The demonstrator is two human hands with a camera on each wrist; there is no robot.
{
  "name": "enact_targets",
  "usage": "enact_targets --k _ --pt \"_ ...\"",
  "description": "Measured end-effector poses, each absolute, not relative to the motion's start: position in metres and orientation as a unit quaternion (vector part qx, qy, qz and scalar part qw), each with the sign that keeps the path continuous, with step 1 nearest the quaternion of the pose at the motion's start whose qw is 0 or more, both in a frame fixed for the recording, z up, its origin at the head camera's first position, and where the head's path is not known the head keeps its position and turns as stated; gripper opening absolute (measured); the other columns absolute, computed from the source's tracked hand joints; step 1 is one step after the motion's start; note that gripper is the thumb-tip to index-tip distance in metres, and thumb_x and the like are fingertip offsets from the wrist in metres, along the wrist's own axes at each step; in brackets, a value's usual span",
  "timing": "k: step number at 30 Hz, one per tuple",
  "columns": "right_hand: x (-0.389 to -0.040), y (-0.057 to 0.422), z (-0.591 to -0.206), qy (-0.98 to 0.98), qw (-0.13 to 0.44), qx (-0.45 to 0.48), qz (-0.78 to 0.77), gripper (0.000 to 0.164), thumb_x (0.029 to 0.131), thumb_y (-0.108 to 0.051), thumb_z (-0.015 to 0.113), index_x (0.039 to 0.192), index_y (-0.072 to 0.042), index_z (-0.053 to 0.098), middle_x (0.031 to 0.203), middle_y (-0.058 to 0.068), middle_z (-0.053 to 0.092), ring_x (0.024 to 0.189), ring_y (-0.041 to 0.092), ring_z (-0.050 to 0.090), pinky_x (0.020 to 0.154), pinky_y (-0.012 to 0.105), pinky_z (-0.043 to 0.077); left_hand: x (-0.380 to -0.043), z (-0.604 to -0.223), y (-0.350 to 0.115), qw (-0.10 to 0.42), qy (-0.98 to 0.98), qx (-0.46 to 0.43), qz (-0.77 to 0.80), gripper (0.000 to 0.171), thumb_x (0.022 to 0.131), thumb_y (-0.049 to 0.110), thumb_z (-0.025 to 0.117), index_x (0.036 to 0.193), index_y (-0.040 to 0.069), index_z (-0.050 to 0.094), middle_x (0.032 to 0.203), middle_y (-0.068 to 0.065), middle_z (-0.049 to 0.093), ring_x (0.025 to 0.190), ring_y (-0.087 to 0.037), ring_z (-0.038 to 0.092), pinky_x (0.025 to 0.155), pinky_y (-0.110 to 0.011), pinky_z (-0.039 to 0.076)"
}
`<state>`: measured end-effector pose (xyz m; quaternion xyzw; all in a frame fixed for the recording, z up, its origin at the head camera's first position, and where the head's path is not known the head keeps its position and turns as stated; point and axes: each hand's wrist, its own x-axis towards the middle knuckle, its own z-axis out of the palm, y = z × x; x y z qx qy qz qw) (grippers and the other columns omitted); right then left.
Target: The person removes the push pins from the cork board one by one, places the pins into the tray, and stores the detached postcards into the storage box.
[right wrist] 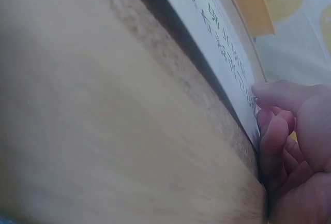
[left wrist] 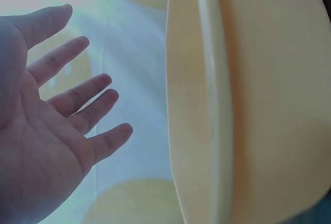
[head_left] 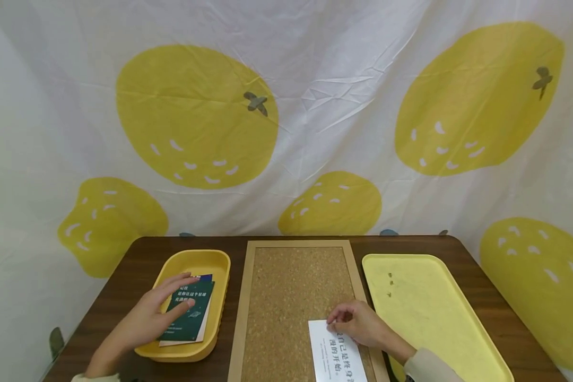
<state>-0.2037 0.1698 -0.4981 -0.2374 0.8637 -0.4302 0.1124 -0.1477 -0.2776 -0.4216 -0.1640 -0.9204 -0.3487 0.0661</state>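
Observation:
My right hand (head_left: 358,322) pinches the edge of a white card (head_left: 333,358) printed with dark characters, between thumb and fingers. The card lies over the lower part of a wood-framed corkboard (head_left: 291,286); in the right wrist view, a dark gap shows between the card (right wrist: 207,38) and the cork. Over the yellow basket (head_left: 223,297) is my left hand (head_left: 148,313), fingers spread and holding nothing. Beneath it a dark green card (head_left: 188,313) tops a small stack in the basket. The left wrist view shows the open palm (left wrist: 51,115) beside the basket's side (left wrist: 274,89).
To the right of the corkboard lies a pale yellow tray (head_left: 430,307) bearing three tiny brownish pieces (head_left: 391,283) near its left edge. Everything stands on a dark wooden table (head_left: 236,260). A lemon-print curtain (head_left: 315,132) hangs behind the table and along its sides.

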Motion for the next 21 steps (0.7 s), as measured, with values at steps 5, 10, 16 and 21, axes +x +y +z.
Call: enact_targets --k 5,10,16,21 --pt "-0.204 0.17 -0.498 0.86 0.119 -0.234 -0.438 0.005 0.083 -0.021 0.07 0.086 -0.016 0.071 0.07 -0.004 0.057 0.047 0.001 0.044 0.035 0.016 0.035 -0.149 -0.419 -0.264 0.064 -0.916 -0.198 -0.342 0.042 0.09 0.036 0.06 0.13 0.031 0.051 0.14 -0.006 0.046 0.129 -0.032 0.04 0.096 -0.059 0.037" --pt "-0.199 0.167 -0.489 0.856 0.117 -0.231 -0.447 0.005 0.082 -0.012 0.07 0.086 -0.014 0.073 0.073 0.001 0.061 0.049 0.001 0.044 0.037 0.014 0.033 -0.15 -0.421 -0.252 0.083 -0.913 -0.229 -0.328 0.041 0.09 0.031 0.062 0.129 0.027 0.053 0.137 -0.002 0.049 0.126 -0.027 0.045 0.095 -0.052 0.041" --pt "-0.203 0.171 -0.498 0.856 0.12 -0.231 -0.447 0.004 0.081 -0.018 0.072 0.085 -0.017 0.073 0.072 -0.002 0.061 0.049 0.002 0.045 0.037 0.015 0.035 -0.146 -0.417 -0.237 0.043 -0.915 -0.229 -0.33 0.041 0.091 0.04 0.057 0.131 0.03 0.052 0.14 -0.002 0.045 0.13 -0.027 0.041 0.097 -0.052 0.04" --pt "-0.204 0.171 -0.497 0.852 0.128 -0.234 -0.45 0.005 0.081 -0.02 0.072 0.085 -0.018 0.073 0.07 -0.003 0.06 0.047 0.002 0.044 0.036 0.015 0.035 -0.143 -0.414 -0.22 0.017 -0.912 -0.245 -0.329 0.041 0.091 0.044 0.056 0.13 0.034 0.051 0.14 0.004 0.044 0.132 -0.022 0.039 0.1 -0.051 0.038"
